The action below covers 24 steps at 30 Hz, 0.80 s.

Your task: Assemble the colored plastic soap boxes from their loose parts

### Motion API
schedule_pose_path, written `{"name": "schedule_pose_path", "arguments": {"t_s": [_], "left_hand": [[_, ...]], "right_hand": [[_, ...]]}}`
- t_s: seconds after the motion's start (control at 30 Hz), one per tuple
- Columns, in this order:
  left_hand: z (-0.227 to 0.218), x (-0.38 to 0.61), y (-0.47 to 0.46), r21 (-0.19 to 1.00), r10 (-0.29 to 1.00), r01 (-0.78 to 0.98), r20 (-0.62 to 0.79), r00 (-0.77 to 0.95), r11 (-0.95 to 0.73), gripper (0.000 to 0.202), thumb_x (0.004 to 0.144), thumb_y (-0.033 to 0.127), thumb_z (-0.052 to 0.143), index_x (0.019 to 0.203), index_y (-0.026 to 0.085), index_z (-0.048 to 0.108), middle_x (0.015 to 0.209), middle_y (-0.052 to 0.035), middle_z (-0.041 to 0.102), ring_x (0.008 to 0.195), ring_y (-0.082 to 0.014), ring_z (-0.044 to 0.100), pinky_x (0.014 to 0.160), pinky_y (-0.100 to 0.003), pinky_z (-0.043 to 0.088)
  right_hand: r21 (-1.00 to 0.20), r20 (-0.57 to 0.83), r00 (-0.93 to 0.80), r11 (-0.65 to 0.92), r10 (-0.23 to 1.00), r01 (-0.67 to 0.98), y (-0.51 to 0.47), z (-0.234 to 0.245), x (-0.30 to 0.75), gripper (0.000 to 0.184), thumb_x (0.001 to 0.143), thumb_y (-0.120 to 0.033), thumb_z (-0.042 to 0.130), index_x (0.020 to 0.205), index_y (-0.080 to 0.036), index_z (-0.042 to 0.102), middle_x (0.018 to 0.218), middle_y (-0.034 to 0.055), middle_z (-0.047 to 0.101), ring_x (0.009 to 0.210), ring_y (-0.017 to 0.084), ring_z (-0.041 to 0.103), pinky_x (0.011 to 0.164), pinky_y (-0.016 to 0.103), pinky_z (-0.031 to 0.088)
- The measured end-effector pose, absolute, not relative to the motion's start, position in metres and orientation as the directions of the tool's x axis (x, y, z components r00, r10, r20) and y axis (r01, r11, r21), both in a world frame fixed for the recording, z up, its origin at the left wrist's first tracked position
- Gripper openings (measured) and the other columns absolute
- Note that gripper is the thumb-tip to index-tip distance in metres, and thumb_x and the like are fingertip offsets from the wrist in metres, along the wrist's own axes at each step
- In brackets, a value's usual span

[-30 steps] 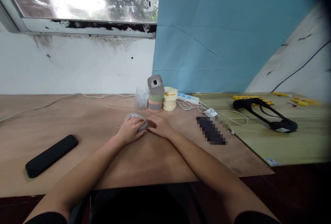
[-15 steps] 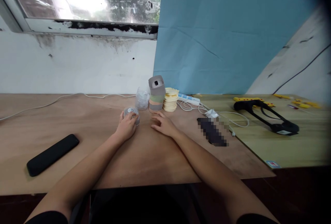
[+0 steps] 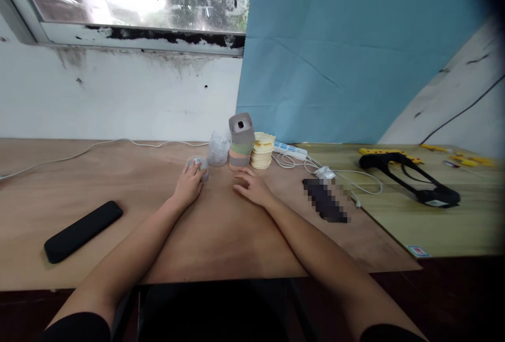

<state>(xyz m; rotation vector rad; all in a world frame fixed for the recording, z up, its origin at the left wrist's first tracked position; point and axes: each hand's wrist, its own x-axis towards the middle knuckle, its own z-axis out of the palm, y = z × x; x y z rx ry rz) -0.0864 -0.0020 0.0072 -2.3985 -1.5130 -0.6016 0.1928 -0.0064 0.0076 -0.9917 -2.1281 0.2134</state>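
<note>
My left hand [image 3: 190,183] has its fingers wrapped over a small clear plastic cup [image 3: 204,172] that rests on the tabletop; part of the cup is hidden behind the fingers. Beyond it stand more clear plastic cups [image 3: 218,150], nested together. My right hand [image 3: 252,187] lies on the table with fingers apart and nothing in them. Just past its fingertips rises a stack of banded pieces [image 3: 241,139] in grey, green and peach, the top one tilted. Close against that on the right is a stack of cream-coloured, ridged pieces [image 3: 261,157].
A black oblong case [image 3: 83,231] lies at the left. To the right are a power strip [image 3: 290,150], white cables [image 3: 371,175], a blurred-out dark object [image 3: 325,201] and a black frame-like headgear [image 3: 410,179] near yellow pieces [image 3: 465,161]. A wall and window border the back.
My left hand and the clear cup under it have shifted slightly left and away from me. My right hand stays open in nearly the same place. The view has moved a little.
</note>
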Motion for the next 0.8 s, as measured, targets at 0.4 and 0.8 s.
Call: {"name": "schedule_pose_path", "arguments": {"t_s": [0.4, 0.8], "left_hand": [[0.005, -0.089, 0.018, 0.049, 0.911, 0.996, 0.409, 0.047, -0.073, 0.063, 0.085, 0.03, 0.043, 0.146, 0.018, 0.033, 0.148, -0.0162, 0.036, 0.132, -0.0361, 0.032, 0.102, -0.052, 0.028], [0.003, -0.097, 0.037, 0.093, 0.924, 0.978, 0.357, 0.14, -0.185, 0.075, 0.085, 0.046, 0.045, 0.15, 0.015, 0.021, 0.155, -0.0204, 0.019, 0.138, -0.0397, 0.026, 0.103, -0.054, 0.031]], "right_hand": [[-0.508, 0.814, 0.112, 0.604, 0.57, 0.615, 0.02, 0.041, 0.216, 0.019, 0.085, -0.031, 0.056, 0.097, -0.021, 0.067, 0.114, 0.0096, 0.057, 0.105, 0.022, 0.058, 0.083, 0.037, 0.053], [-0.347, 0.688, 0.13, 0.167, 0.714, 0.923, 0.09, 0.067, 0.259, 0.043, 0.08, -0.035, 0.057, 0.118, -0.016, 0.061, 0.139, 0.0176, 0.042, 0.129, 0.036, 0.035, 0.103, 0.055, 0.029]]}}
